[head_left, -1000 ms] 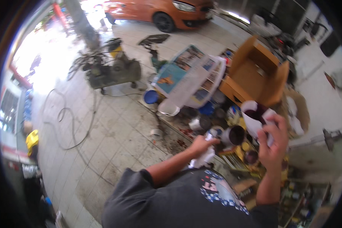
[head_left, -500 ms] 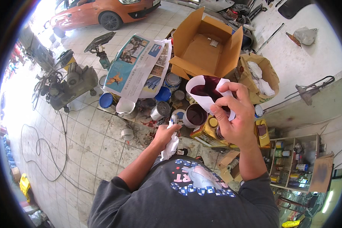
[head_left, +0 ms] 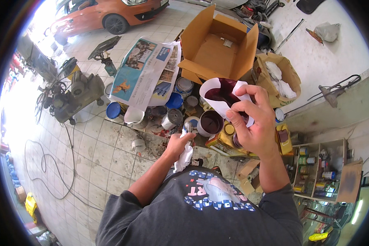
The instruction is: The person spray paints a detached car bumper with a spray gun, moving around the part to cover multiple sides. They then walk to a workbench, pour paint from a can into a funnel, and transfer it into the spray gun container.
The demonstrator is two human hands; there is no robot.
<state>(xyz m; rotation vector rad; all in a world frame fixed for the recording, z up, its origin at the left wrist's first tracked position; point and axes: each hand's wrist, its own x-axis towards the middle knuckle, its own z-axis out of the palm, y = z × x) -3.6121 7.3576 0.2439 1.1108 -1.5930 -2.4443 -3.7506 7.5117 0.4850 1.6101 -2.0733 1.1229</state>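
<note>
My right hand [head_left: 252,121] pinches a curled white sheet of paper [head_left: 212,93] between thumb and fingers. Dark red, glossy paint coats the sheet's inner face. It is held above a white tub [head_left: 211,124] with dark red liquid inside, apart from the tub. Lower and to the left, my left hand [head_left: 178,146] is closed round a crumpled white cloth or paper wipe [head_left: 184,158]. A small metal piece [head_left: 187,127] sticks up past the left fingers; its kind is hidden by the hand.
Paint cans, including a blue-lidded one [head_left: 114,110], crowd the low bench. Newspaper [head_left: 141,76] and an open cardboard box [head_left: 217,53] lie beyond. Yellow metal cans [head_left: 283,137] stand right. A compressor [head_left: 82,94] and trailing hose [head_left: 71,151] are on the left floor.
My right hand and the painted paper have barely shifted, the sheet tilting slightly. The left hand keeps its hold. The whole view has moved a little.
</note>
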